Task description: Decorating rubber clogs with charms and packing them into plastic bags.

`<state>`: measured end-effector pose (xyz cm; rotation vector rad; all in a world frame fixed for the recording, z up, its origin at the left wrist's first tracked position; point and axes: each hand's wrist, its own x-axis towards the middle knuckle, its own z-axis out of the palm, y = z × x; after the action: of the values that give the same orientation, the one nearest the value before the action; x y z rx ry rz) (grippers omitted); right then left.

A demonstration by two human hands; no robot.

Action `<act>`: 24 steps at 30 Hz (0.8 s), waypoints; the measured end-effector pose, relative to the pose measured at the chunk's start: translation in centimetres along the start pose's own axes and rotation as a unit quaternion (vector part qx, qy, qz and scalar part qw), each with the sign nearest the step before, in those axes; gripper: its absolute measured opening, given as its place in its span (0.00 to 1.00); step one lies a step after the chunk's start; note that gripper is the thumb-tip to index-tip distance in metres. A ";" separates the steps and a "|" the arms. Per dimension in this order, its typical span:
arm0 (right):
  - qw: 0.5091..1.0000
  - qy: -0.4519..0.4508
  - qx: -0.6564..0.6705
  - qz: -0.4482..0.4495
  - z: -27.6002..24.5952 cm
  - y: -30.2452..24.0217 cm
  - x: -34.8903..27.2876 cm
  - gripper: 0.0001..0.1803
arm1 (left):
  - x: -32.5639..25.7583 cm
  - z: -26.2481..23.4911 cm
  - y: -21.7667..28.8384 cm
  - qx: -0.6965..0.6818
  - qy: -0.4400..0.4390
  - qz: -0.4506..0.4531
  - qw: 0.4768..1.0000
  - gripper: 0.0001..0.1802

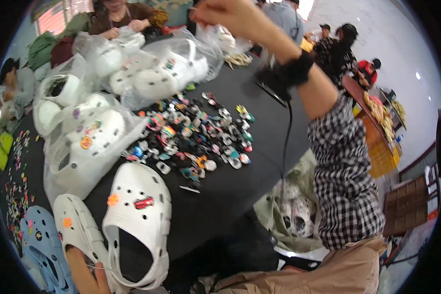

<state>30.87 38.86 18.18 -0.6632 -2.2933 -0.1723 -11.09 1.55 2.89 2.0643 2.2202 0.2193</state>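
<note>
My left hand [87, 275] is at the lower left, its fingers reaching into the opening of a white clog [77, 220] with an orange flower charm and gripping it. Right beside it is a second white clog [136, 196], carrying an orange flower and a red car-shaped charm. A thin clear strand runs by my left thumb toward that clog. My right hand [223, 15] is raised high over the far side of the table, fingers pinched together; what they hold is too small to make out. A black strap with a device [284, 76] is round that wrist.
Loose shoe charms [196, 134] lie heaped mid-table. Bagged white clogs [90, 132] fill the left and back; a blue clog [44, 247] stands at the near left. An open sack [299, 210] with shoes sits right of the table. Other people work across the table and behind.
</note>
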 end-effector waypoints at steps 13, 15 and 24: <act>0.937 -0.297 -0.070 0.172 -11.8 -9.3 -20.8 0.10 | -0.1 -0.7 0.5 0.002 0.028 0.007 1.000 0.30; 0.894 -0.341 0.029 0.288 -9.9 -9.7 -27.6 0.08 | -0.4 -0.6 0.6 0.001 0.026 -0.017 1.000 0.31; 0.740 -0.284 0.095 0.602 12.0 -8.7 -63.4 0.11 | -2.3 0.6 -4.5 -0.069 0.019 0.008 0.997 0.31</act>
<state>57.08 8.97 -33.45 -2.1280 -1.8368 0.9817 -15.24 -1.06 1.46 2.0228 2.1422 0.4040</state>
